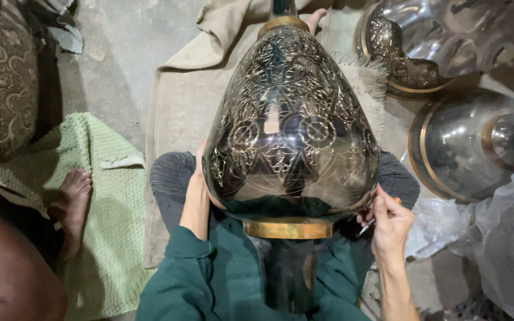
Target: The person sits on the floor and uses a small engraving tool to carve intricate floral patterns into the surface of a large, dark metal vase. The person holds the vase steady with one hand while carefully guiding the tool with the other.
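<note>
Head view showed the vase (290, 125) lying across my lap, long axis running away from me; left hand (200, 178) cupped its left flank, right hand (391, 223) pinched a tool (369, 224) at its right edge.

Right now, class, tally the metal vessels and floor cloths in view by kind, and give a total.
Engraved dark metal vases: 2, the large vase on the lap and one at the left edge
Plain shiny metal vessels: 2, upper right and right
Green mat: 1
Beige cloth: 1
Total: 6
</note>
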